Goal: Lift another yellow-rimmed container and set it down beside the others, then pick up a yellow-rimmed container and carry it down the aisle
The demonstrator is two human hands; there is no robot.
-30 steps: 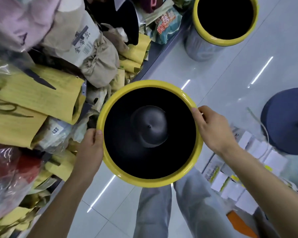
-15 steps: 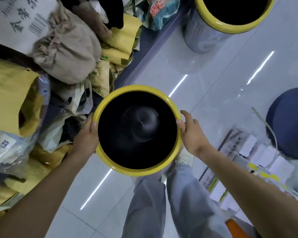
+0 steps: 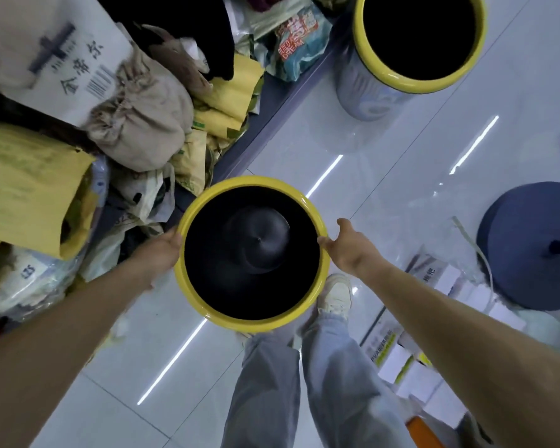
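A person holds a round bin (image 3: 207,313) with a yellow rim and a dark inside out in front of the body, above the glossy tiled floor (image 3: 385,176) and the person's own legs, seen from overhead. The left hand (image 3: 160,255) presses against the bin's outer wall just under the rim on one side, and the right hand (image 3: 349,248) does the same on the opposite side. Each grip sits against the bin's side with the thumb near the rim; whether the fingers curl under is hidden by the bin itself.

The bin looks stiff and hollow, with nothing loose inside except a raised dome at the bottom, so it is probably light for its bulk. Its wall seems smooth and could slip between flat palms. The rolled rim, taken at two opposite points, appears the surest place to hold.

By count there are two yellow-rimmed bins: the one in hand and a second bin (image 3: 369,92) standing on the floor farther off. One dark blue round stool (image 3: 530,247) stands to the right, beside boxes in clear wrap (image 3: 434,282). A heap of bags and sacks (image 3: 136,124) fills the left.
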